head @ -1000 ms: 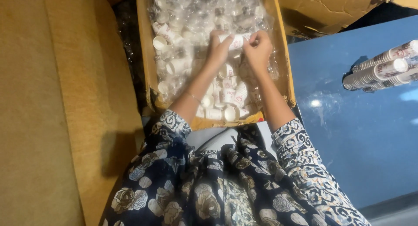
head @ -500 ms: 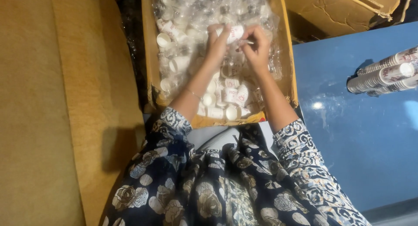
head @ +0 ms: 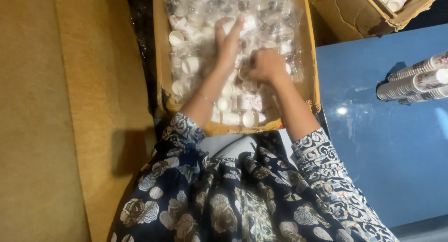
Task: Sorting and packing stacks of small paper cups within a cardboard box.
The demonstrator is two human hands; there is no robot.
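An open cardboard box [head: 161, 60] in front of my lap is full of small white paper cups [head: 233, 104] lying loose in clear plastic wrap [head: 205, 9]. My left hand [head: 228, 44] reaches into the middle of the box, with its fingers around a white cup [head: 241, 23] at the fingertips. Just to its right and lower down, my right hand [head: 267, 65] is curled knuckles up among the cups. What its fingers grip is hidden. Both forearms come out of floral sleeves.
A blue table [head: 373, 153] stands to the right with stacks of white cups [head: 415, 81] lying on their sides. A second cardboard box [head: 359, 11] sits at the top right. A tan cushion [head: 60, 116] fills the left. My floral skirt [head: 224, 195] covers the bottom.
My hands were together on one cup near the far side of the box. The right hand has since dropped lower into the pile while the left stays up with the cup.
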